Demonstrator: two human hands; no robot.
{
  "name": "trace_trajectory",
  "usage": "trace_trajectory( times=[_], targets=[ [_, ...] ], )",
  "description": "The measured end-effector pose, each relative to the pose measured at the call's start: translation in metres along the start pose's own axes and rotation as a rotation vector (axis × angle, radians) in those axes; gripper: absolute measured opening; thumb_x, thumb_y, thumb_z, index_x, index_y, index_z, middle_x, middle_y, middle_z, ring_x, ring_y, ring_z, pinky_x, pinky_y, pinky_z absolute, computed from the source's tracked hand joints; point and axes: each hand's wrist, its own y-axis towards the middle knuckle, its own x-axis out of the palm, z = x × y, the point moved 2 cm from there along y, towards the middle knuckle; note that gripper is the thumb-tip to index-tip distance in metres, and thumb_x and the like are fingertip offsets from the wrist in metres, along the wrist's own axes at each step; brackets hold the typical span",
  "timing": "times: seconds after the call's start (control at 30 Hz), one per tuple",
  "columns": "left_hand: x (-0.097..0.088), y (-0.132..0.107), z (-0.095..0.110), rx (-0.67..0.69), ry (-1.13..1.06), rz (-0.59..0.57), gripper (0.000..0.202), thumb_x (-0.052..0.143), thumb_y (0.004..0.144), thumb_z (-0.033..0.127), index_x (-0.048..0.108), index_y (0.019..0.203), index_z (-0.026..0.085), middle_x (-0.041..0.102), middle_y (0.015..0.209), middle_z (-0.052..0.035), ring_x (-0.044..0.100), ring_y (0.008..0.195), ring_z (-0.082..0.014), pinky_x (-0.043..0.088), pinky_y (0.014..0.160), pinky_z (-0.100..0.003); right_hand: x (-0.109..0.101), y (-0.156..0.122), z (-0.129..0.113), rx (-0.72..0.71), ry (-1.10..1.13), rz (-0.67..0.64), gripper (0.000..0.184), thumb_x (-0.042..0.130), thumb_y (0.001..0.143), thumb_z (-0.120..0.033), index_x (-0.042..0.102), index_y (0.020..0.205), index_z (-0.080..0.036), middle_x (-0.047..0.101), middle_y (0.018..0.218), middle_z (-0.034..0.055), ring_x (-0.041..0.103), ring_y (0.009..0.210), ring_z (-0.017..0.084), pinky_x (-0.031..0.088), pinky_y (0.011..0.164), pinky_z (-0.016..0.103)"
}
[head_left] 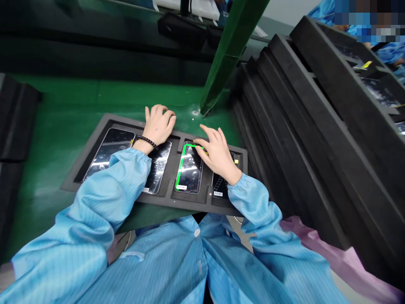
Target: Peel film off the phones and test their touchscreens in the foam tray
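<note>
A black foam tray [171,173] lies on the green tabletop in front of me, with phone-like screens set in its recesses. My left hand [160,124] is over the tray's far edge, above the second screen [160,169], fingers bent and apart, holding nothing. My right hand [218,152] hovers at the upper right corner of the third screen [190,169], fingers spread; whether a fingertip touches the glass I cannot tell. That screen shows a green line along its left and top sides. The rightmost screen [221,185] is partly hidden under my right hand. The leftmost screen [109,147] is dark and reflective.
Stacked black foam trays [294,105] lean at the right, the upper one holding more screens [379,90]. A green post [228,55] rises just beyond my tray. Black foam blocks [15,114] stand at the left. Another person's blue sleeve [325,10] shows at upper right.
</note>
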Motion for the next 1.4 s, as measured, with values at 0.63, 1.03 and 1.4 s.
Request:
trace_trajectory(
  times=[0.63,1.03,1.4],
  targets=[
    [-0.001,-0.001,-0.001,-0.112,0.032,-0.154,0.047,0.024,0.099,0.044,0.064,0.115,0.025,0.053,0.134,-0.013,0.038,0.137,-0.0352,0.013,0.12,-0.069,0.002,-0.028,0.016,0.035,-0.081,0.011,0.032,0.048,0.1,-0.03,0.075,0.114,-0.021,0.049,0.152,0.0128,0.048,0.137,0.029,0.028,0.121,0.06],
    [-0.012,-0.002,0.01,-0.157,0.059,-0.237,0.056,0.019,0.096,0.05,0.064,0.119,0.025,0.05,0.14,-0.0103,0.034,0.14,-0.0339,0.011,0.122,-0.066,0.001,-0.061,-0.001,-0.059,-0.003,0.009,0.032,0.047,0.101,-0.032,0.078,0.106,-0.023,0.053,0.15,0.0114,0.05,0.133,0.028,0.031,0.12,0.058],
    [-0.012,-0.002,0.011,-0.185,0.083,-0.287,0.057,0.019,0.095,0.047,0.061,0.122,0.022,0.046,0.145,-0.0096,0.028,0.141,-0.0284,0.006,0.122,-0.063,-0.005,-0.095,-0.031,-0.192,0.082,-0.037,0.028,0.051,0.098,-0.027,0.078,0.099,-0.022,0.056,0.147,0.0111,0.053,0.132,0.025,0.03,0.121,0.055]
  ],
)
